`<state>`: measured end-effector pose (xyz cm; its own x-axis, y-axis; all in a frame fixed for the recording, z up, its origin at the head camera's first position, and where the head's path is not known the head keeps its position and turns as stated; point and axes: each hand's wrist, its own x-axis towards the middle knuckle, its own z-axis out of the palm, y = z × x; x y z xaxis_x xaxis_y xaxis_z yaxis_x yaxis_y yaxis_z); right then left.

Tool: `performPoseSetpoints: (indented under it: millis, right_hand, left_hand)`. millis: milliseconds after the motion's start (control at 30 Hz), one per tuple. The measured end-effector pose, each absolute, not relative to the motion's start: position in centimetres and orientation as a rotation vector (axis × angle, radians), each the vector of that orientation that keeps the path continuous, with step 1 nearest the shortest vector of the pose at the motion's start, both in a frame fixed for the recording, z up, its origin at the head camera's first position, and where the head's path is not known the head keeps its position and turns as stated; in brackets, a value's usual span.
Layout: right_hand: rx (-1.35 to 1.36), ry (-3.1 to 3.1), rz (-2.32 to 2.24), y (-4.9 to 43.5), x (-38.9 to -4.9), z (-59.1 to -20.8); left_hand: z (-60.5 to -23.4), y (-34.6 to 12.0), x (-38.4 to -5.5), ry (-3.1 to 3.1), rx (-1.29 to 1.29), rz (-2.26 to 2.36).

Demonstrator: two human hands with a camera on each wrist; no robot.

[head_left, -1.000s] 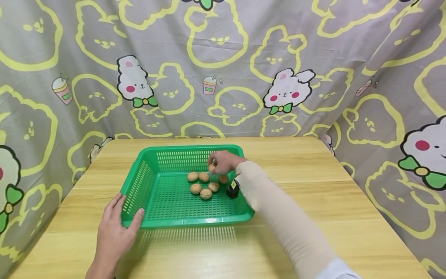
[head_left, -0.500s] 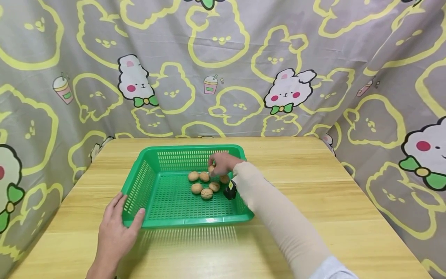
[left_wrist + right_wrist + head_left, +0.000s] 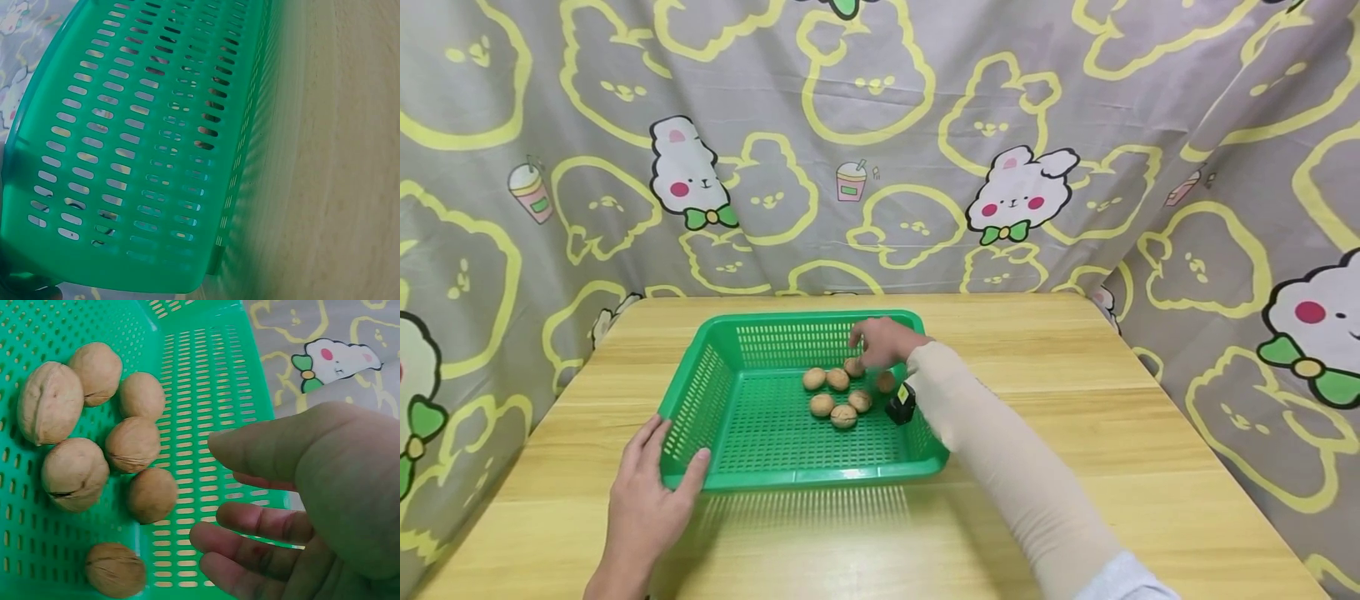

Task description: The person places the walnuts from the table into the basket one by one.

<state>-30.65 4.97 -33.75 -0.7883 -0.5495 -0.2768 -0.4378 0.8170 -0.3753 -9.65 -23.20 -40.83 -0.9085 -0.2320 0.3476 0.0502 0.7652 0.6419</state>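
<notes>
Several walnuts (image 3: 843,416) lie in a loose ring on the floor of a green slotted plastic basket (image 3: 752,481). My right hand (image 3: 889,343) is over the basket's far right part, just above a walnut (image 3: 853,367). In the right wrist view its thumb and fingers are spread apart with nothing between them, beside the nearest walnut (image 3: 153,495). Another walnut (image 3: 885,382) sits under the right wrist. At the basket's near left corner, my left hand (image 3: 647,500) rests against the rim, fingers extended along the left side and thumb by the front edge.
The basket stands on a wooden table (image 3: 1045,367). A patterned grey curtain (image 3: 910,108) hangs behind and at both sides. A small black device (image 3: 901,404) sits at the right wrist, close to the basket's right wall.
The right hand has let go of a walnut, which now lies at the far end of the group, and has risen slightly with its fingers opened. The left hand stays put.
</notes>
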Motion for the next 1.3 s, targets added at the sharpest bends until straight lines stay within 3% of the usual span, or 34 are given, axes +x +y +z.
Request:
performPoseSetpoints:
  millis: [367, 700, 1300]
  right_hand:
    - [-0.780, 2.670, -0.574, 7.4, -30.4, -30.8]
    - [-0.752, 2.775, -0.708, 13.0, -29.3, -30.0]
    - [-0.656, 2.782, -0.730, 20.9, -28.1, -35.6]
  left_hand:
    - [-40.9, -23.2, -9.6, -2.520, 0.136, -0.947]
    - [-40.5, -23.1, -9.6, -2.545, 0.125, -0.939]
    - [-40.4, -23.1, -9.6, -2.560, 0.132, -0.927]
